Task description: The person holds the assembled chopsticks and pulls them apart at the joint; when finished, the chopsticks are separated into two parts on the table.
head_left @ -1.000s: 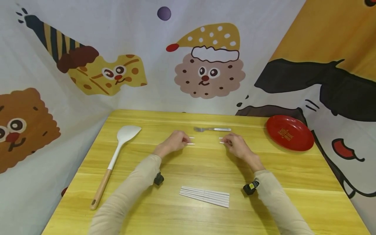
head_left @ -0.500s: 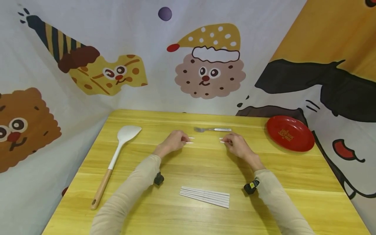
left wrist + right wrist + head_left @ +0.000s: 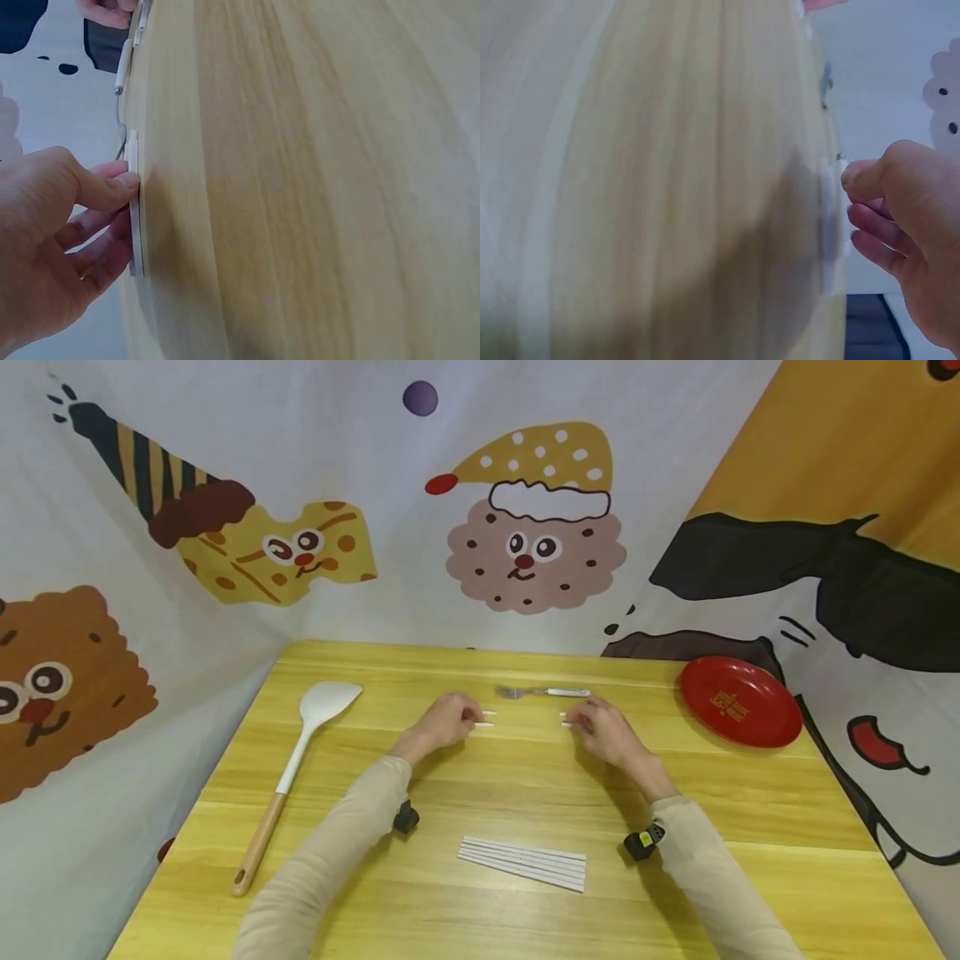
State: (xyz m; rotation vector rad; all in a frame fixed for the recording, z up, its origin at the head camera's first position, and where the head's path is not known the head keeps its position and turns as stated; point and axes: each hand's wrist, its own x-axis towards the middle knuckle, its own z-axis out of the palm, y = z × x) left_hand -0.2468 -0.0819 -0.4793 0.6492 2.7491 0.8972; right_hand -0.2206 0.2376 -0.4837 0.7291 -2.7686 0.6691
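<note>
Near the back of the table, my left hand (image 3: pixel 448 718) pinches a thin white stick (image 3: pixel 136 240) between thumb and fingers, close over the wood. Two white stick ends (image 3: pixel 486 724) stick out past its fingertips in the head view. My right hand (image 3: pixel 603 731) mirrors it a short way to the right, thumb and fingers pinching another white stick (image 3: pixel 845 176). Beside that one, a second white stick (image 3: pixel 829 232) lies along the wood, blurred in the right wrist view. Most of each stick's length is hidden by the fingers in the head view.
A fork (image 3: pixel 543 692) lies just beyond both hands. At the front, several white strips (image 3: pixel 521 862) lie side by side with a seam across their middle. A white spatula with a wooden handle (image 3: pixel 258 847) lies left; a red plate (image 3: pixel 738 702) sits at the back right.
The nearer stick end at my left hand has shifted slightly back and left, closer to the farther one. My right hand has stayed in place.
</note>
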